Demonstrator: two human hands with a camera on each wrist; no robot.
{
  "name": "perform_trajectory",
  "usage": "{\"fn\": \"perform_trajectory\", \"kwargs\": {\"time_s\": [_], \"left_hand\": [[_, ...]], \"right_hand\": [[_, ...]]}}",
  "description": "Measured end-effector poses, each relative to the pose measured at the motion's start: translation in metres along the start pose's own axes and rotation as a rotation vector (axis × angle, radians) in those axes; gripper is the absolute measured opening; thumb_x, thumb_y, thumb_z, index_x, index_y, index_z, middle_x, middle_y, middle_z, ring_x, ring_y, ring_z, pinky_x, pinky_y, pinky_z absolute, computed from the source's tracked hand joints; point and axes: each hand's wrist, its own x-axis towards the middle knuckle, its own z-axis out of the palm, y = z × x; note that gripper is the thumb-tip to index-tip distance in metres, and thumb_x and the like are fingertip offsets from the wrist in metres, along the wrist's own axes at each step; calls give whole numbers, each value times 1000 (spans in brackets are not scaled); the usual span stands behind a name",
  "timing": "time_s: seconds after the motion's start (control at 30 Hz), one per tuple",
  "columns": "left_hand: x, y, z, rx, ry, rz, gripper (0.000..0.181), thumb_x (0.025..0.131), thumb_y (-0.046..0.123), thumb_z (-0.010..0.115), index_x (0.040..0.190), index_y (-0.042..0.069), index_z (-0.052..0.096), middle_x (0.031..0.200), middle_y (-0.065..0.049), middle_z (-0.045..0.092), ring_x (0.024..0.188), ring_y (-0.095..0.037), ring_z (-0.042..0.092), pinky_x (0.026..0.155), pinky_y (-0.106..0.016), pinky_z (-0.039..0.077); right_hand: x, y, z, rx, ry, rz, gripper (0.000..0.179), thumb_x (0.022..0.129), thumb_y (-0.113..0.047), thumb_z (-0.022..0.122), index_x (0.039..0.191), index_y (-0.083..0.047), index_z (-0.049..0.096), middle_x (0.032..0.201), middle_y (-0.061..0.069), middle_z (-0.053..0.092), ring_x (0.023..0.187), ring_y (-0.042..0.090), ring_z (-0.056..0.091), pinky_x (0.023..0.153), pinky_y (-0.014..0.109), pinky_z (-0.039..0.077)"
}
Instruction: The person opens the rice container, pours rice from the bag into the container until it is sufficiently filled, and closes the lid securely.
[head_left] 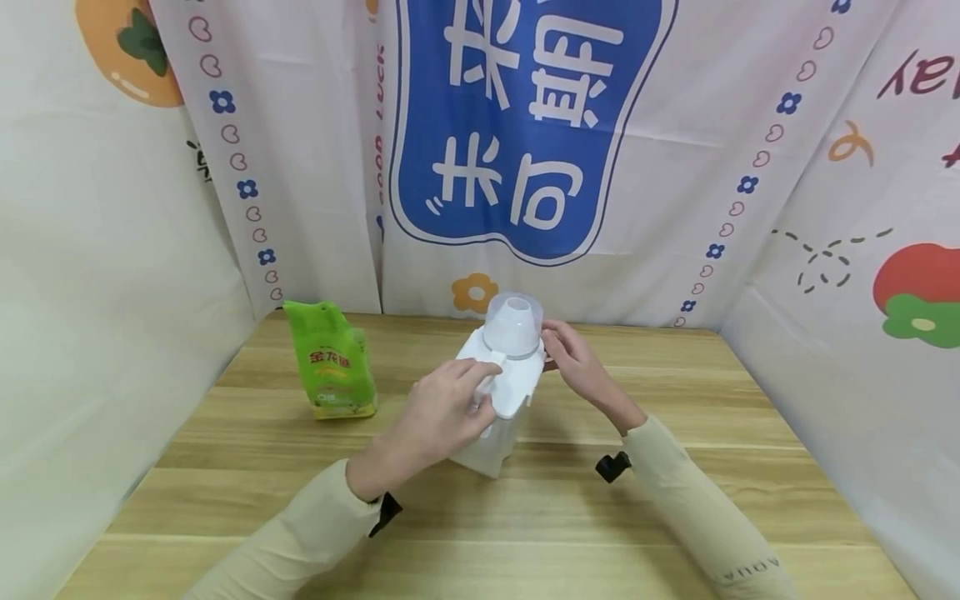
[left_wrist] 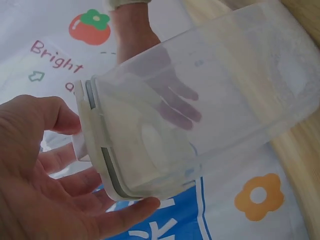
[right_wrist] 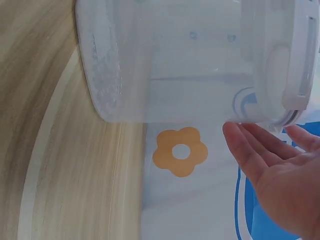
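A translucent storage container [head_left: 480, 458] with a white lid [head_left: 517, 385] stands upright on the table, a clear measuring cup [head_left: 514, 323] over the spout at the lid's far end. My left hand [head_left: 438, 417] bends over the lid's near part, pinching its small raised tab [left_wrist: 80, 146] between curled fingers. At the container's far right side is my right hand [head_left: 581, 367]. In the right wrist view its fingers [right_wrist: 245, 145] extend along the wall just below the lid, touching it. Through the container's clear wall, the left wrist view shows no visible filling.
A green printed bag [head_left: 333, 367] stands upright to the left on the wood-grain table [head_left: 637, 533]. Printed cloth [head_left: 322, 192] hangs behind and along both sides, close to the table's back edge.
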Motion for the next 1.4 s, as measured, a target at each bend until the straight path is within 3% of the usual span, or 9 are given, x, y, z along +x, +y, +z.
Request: {"fn": "perform_trajectory", "kwargs": {"time_s": [0.27, 0.43, 0.63, 0.8, 0.93, 1.03, 1.17, 1.27, 1.4], "left_hand": [[2, -19, 3, -126, 10, -20, 32, 79, 9, 67, 111, 10, 68, 111, -7, 72, 101, -22, 67, 77, -33, 60], [5, -33, 6, -181, 25, -19, 31, 79, 7, 64, 109, 8, 68, 112, -11, 72, 103, -24, 67, 82, -36, 60], [9, -49, 6, -260, -10, -53, 31, 83, 5, 61, 113, 8, 68, 120, -13, 69, 108, -24, 65, 83, -36, 59], [14, -58, 7, -264, -11, -72, 28, 90, 11, 62, 117, 7, 65, 124, -12, 66, 116, -27, 62, 93, -41, 56], [17, -58, 8, -228, -37, -123, 32, 94, 24, 64, 122, 8, 64, 131, -14, 62, 121, -30, 59, 100, -47, 52], [19, -58, 10, -209, -57, -166, 34, 95, 30, 64, 122, 9, 65, 133, -15, 61, 123, -32, 58, 102, -48, 50], [18, -59, 13, -212, -42, -181, 32, 94, 29, 64, 118, 8, 67, 129, -13, 63, 118, -30, 62, 98, -45, 54], [17, -60, 14, -209, -19, -151, 30, 95, 26, 64, 119, 8, 67, 125, -12, 65, 113, -28, 64, 92, -41, 57], [17, -61, 17, -203, -10, -82, 31, 97, 24, 62, 122, 6, 65, 122, -13, 67, 114, -29, 64, 94, -41, 56]], "right_hand": [[-16, -1, 0, 45, 46, 31, 29, 107, -21, 38, 114, 7, 38, 118, 29, 56, 99, 7, 65, 88, 49, 58], [-24, 0, 0, 88, 75, 35, 36, 107, -24, 41, 112, 11, 43, 122, 29, 54, 104, 8, 64, 91, 52, 56], [-34, 7, 1, 131, 85, 36, 45, 107, -27, 40, 113, 17, 43, 128, 31, 54, 113, 15, 62, 95, 50, 54], [-37, 13, 3, 191, 108, 67, 49, 106, -31, 42, 108, 18, 45, 129, 25, 55, 116, 13, 61, 99, 44, 52], [-33, 15, 8, 327, 138, 104, 52, 105, -32, 46, 101, 20, 42, 120, 11, 58, 116, 9, 61, 106, 45, 47], [-31, 15, 11, 427, 150, 119, 46, 103, -31, 50, 97, 14, 47, 110, 1, 61, 113, 9, 62, 108, 46, 46], [-29, 16, 15, 505, 170, 126, 29, 102, -29, 53, 91, -2, 55, 103, -4, 63, 109, 8, 63, 104, 37, 50], [-28, 18, 17, 543, 176, 119, 22, 103, -26, 52, 91, -9, 58, 102, -5, 62, 107, 7, 62, 100, 29, 52], [-30, 18, 18, 541, 173, 106, 17, 103, -24, 52, 94, -15, 63, 104, -7, 64, 106, 6, 63, 98, 26, 52]]}}
